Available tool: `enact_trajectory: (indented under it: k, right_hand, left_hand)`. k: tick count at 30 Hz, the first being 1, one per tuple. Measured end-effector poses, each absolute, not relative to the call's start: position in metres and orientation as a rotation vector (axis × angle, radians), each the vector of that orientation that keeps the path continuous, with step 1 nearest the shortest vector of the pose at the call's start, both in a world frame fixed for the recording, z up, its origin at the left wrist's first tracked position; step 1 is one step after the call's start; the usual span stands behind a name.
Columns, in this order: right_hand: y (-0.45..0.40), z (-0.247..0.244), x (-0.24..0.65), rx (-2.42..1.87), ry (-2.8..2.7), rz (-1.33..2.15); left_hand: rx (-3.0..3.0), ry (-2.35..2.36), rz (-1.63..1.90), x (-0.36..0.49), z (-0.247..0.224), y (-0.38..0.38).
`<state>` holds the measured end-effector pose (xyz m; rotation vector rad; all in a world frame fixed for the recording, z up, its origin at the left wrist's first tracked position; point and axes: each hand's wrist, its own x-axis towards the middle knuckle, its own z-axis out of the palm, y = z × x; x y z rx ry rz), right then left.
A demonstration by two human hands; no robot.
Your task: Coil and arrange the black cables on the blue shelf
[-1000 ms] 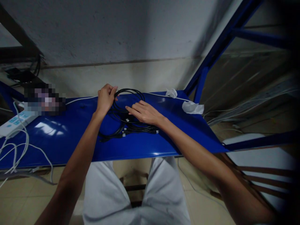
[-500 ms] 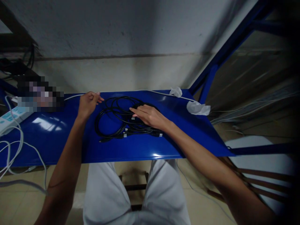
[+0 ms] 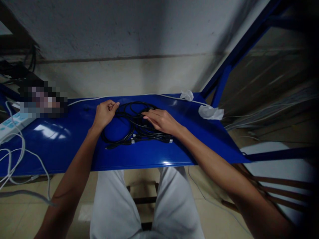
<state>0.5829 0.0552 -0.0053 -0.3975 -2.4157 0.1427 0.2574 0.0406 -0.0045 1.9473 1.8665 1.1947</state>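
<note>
Coiled black cables (image 3: 119, 142) with metal-tipped plugs lie on the blue table (image 3: 139, 159). At the upper left of the coils is my left hand (image 3: 106, 111), its thumb and fingers pinched together at a black cable. My right hand (image 3: 161, 121) rests palm down over the right part of the coils, fingers stretched to the left and touching the cables. Its palm hides some of the loops. Several plugs show below my right hand, near the middle of the table.
A white power strip (image 3: 15, 124) and looped white cords (image 3: 23, 146) are at the left. One white cable (image 3: 92, 98) runs along the back edge. Crumpled white pieces (image 3: 211, 113) lie at the back right. A slatted chair (image 3: 279, 169) stands at the right.
My left hand has moved right to the black coils and its fingers have closed there. My right hand has shifted slightly right and stays over the cables.
</note>
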Motion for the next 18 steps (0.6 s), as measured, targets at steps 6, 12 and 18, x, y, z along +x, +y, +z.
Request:
enact_trajectory:
  k: [6,12,18]
  right_hand:
    - [0.054,-0.005,0.586,-0.489,-2.397,0.216]
    - [0.055,-0.006,0.585,-0.581,-2.396,0.304]
    - [0.058,-0.007,0.582,-0.535,-2.374,0.304]
  left_hand:
    - [1.873,2.196,1.247,0.227,0.002,0.043]
    - [1.605,2.568,0.915,0.196,0.0,0.036]
    - [1.536,2.695,0.838,0.198,0.002,0.029]
